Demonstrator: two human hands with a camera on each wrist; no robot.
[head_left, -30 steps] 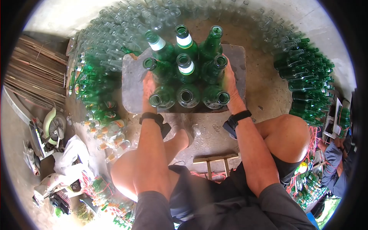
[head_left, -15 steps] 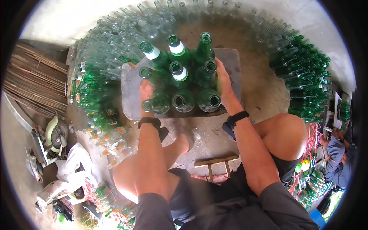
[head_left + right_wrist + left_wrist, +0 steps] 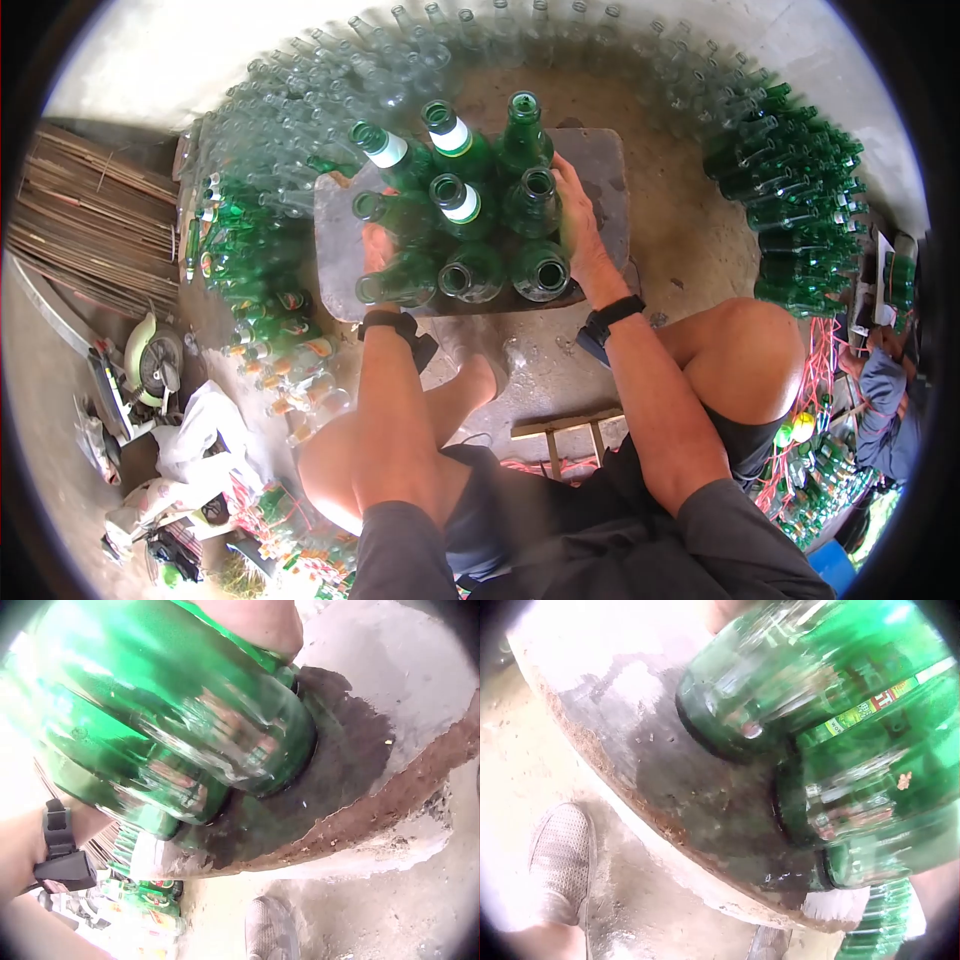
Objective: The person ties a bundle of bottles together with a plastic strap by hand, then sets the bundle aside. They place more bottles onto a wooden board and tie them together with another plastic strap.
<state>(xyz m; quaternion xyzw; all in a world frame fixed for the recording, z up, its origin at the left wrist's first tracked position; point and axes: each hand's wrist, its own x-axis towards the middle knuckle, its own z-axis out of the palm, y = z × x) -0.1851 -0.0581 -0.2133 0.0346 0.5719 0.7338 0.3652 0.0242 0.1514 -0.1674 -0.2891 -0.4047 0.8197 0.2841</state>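
Note:
Several green bottles (image 3: 467,262) stand upright in close rows on a grey slab (image 3: 600,180); a few necks carry white labels. Their bases touch the wet slab top (image 3: 697,799) in the left wrist view. My left hand (image 3: 377,248) lies against the left side of the group, its fingers partly hidden by the bottles. Along the right side rests my right hand (image 3: 578,222), fingers stretched forward beside the glass. Part of this hand (image 3: 259,622) shows over a bottle in the right wrist view.
Clear bottles (image 3: 330,80) line the wall behind and to the left. More green bottles (image 3: 800,200) stand at the right. A small wooden frame (image 3: 565,424) lies between my legs. Wooden strips (image 3: 90,220) are stacked far left; a person in dark clothes (image 3: 885,420) is at the right edge.
The bottle group has shifted left across the slab and slightly towards me in the head view, with both hands staying at its sides.

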